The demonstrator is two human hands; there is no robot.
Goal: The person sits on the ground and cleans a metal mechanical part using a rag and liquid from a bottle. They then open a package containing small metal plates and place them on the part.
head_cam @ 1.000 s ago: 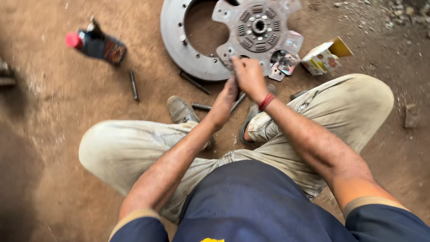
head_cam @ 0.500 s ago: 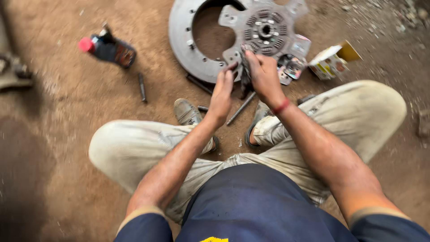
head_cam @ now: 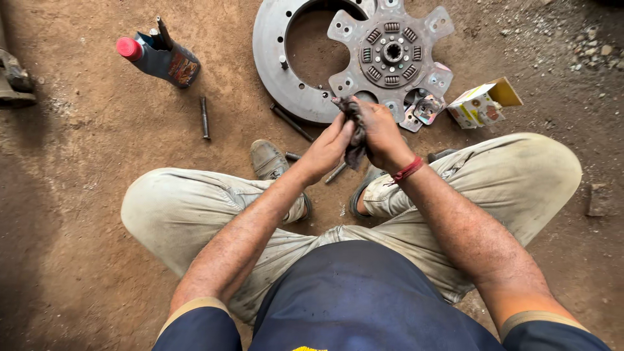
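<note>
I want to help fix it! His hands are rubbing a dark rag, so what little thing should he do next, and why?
Probably put down the rag pressed between his left hand and right hand, then reach for the metal disc lying just ahead on the dirt.

Soft even daylight, sharp focus, shadowed left edge.

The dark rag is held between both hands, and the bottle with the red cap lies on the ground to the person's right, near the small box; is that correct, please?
Not quite: the head view shows the bottle on the person's left, far from the small box. Both the left hand and right hand do hold the dark rag.
</note>
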